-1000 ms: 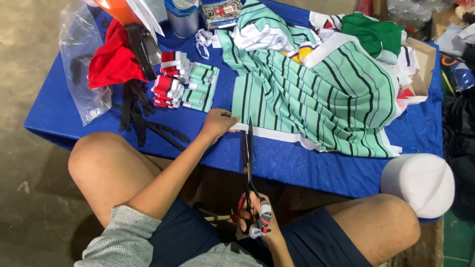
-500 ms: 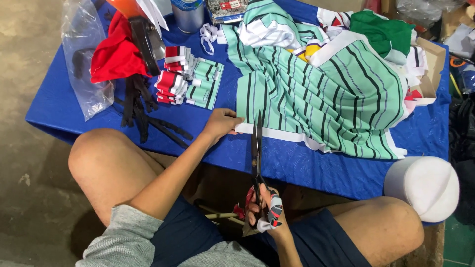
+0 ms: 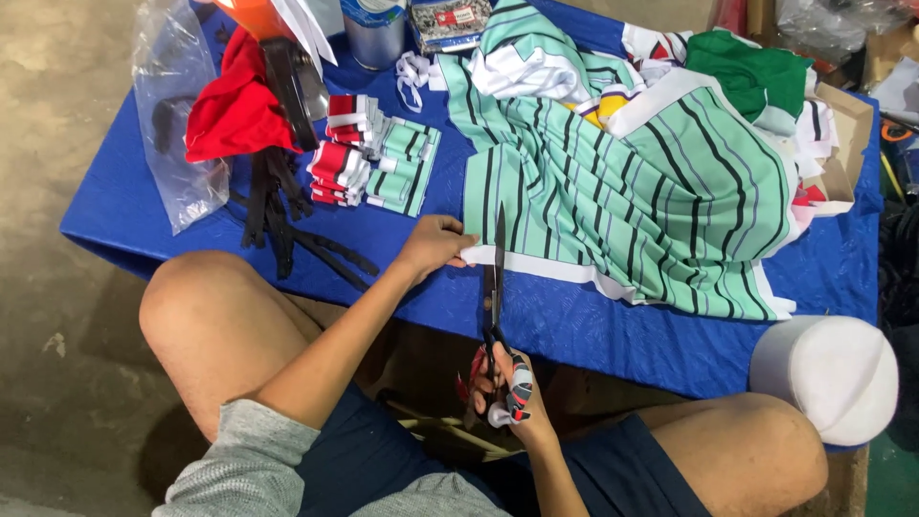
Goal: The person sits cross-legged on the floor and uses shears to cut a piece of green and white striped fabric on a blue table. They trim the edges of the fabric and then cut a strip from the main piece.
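Note:
My left hand point(image 3: 436, 244) presses down the near left corner of a mint-green fabric with dark stripes and a white hem point(image 3: 613, 201), spread over the blue table point(image 3: 565, 321). My right hand point(image 3: 512, 393) grips the wrapped handles of long black scissors point(image 3: 496, 278). The blades point away from me and their tips lie over the fabric's white edge, just right of my left fingers. Whether the blades are parted I cannot tell.
Folded striped and red-white fabric pieces point(image 3: 373, 163) are stacked left of the cloth. Black straps point(image 3: 278, 215), a red cloth point(image 3: 235, 105) and a clear plastic bag point(image 3: 177, 115) lie at the left. A metal can point(image 3: 373, 33) stands at the back. A white rounded object point(image 3: 828, 373) sits at the near right corner.
The scissors and my right hand have moved a little to the right and forward into the fabric's near edge. My left hand stays on the fabric corner.

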